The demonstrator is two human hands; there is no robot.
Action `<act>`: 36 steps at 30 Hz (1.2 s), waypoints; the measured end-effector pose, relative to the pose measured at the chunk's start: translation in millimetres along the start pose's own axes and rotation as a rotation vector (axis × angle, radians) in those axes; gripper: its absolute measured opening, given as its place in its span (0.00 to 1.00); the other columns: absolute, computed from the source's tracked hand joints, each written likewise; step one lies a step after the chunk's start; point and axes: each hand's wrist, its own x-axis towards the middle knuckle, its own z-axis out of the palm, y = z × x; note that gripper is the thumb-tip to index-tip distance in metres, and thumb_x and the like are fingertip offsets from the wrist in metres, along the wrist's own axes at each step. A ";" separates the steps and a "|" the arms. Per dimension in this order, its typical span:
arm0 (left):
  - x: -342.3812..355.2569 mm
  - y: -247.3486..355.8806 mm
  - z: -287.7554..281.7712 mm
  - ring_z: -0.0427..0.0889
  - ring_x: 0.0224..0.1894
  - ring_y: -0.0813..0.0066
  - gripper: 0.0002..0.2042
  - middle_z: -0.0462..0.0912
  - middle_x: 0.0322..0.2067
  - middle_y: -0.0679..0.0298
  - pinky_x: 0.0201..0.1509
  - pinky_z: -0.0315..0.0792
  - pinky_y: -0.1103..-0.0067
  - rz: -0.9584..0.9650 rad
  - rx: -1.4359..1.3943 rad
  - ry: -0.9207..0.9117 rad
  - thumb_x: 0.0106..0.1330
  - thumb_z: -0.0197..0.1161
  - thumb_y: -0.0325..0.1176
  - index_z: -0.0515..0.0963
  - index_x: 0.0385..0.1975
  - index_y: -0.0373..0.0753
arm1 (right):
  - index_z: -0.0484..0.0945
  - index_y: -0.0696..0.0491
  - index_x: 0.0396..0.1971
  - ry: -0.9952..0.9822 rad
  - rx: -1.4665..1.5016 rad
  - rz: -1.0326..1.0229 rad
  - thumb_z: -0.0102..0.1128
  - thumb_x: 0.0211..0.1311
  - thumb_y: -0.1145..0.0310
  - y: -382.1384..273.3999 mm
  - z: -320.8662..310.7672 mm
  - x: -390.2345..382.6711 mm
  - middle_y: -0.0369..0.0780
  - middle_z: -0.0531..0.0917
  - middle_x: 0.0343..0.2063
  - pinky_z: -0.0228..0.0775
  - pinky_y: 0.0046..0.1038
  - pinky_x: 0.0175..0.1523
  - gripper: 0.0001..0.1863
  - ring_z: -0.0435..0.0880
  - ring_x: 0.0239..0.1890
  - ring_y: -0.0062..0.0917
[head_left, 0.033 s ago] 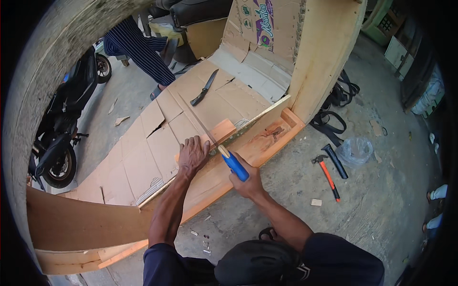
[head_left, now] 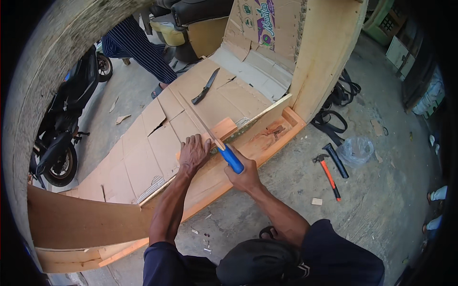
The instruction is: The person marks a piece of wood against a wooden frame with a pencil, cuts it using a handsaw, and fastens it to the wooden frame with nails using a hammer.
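My right hand grips the blue handle of a handsaw. Its long thin blade points away and to the left, lying across a short reddish wood block. Just left of the blade, my left hand is pressed over the same block, fingers curled on its top. The block rests across the edge of a wooden frame and reaches over flattened cardboard. How deep the blade sits in the wood cannot be made out.
A knife lies on the cardboard beyond the saw. On the concrete floor at right are an orange-handled hammer, a black-handled tool, a plastic bag and black straps. A motorbike stands left; a person's striped trouser leg is beyond.
My right hand and the saw have shifted slightly forward and to the left across the block. My left hand stays in place on the wood.
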 end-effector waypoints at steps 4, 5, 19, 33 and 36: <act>-18.0 -24.0 -26.9 0.77 0.49 0.50 0.24 0.80 0.41 0.47 0.53 0.69 0.56 -0.057 0.050 -0.062 0.75 0.45 0.52 0.74 0.42 0.33 | 0.72 0.58 0.65 -0.110 0.018 0.024 0.59 0.47 0.78 -16.2 -35.7 -68.4 0.50 0.86 0.48 0.77 0.21 0.45 0.37 0.85 0.36 0.18; -20.6 -18.9 -25.4 0.77 0.50 0.51 0.24 0.80 0.42 0.47 0.54 0.69 0.56 -0.059 0.051 -0.098 0.76 0.45 0.52 0.74 0.44 0.32 | 0.72 0.62 0.64 -0.151 -0.116 0.040 0.52 0.48 0.79 -52.3 -63.6 -112.9 0.44 0.86 0.42 0.76 0.21 0.48 0.35 0.84 0.38 0.17; -24.4 -12.1 -35.2 0.81 0.44 0.45 0.22 0.82 0.37 0.43 0.51 0.74 0.56 -0.101 -0.045 -0.057 0.78 0.44 0.47 0.75 0.39 0.31 | 0.72 0.55 0.66 -0.024 0.038 -0.089 0.61 0.53 0.74 -27.5 21.9 12.4 0.48 0.86 0.37 0.76 0.24 0.38 0.35 0.81 0.28 0.17; -32.7 -19.7 -26.3 0.81 0.39 0.48 0.17 0.83 0.33 0.46 0.47 0.74 0.59 -0.010 -0.006 0.063 0.73 0.44 0.39 0.77 0.35 0.33 | 0.69 0.63 0.66 -0.075 -0.096 0.021 0.59 0.50 0.78 -90.1 -46.7 -124.6 0.45 0.87 0.41 0.76 0.19 0.40 0.37 0.83 0.29 0.15; -22.2 -9.4 -11.2 0.81 0.39 0.48 0.16 0.83 0.33 0.45 0.47 0.74 0.59 -0.032 -0.022 0.078 0.73 0.45 0.38 0.77 0.35 0.33 | 0.70 0.58 0.66 -0.054 -0.042 0.145 0.60 0.51 0.77 -66.3 0.0 -27.1 0.46 0.86 0.38 0.74 0.19 0.37 0.37 0.77 0.29 0.12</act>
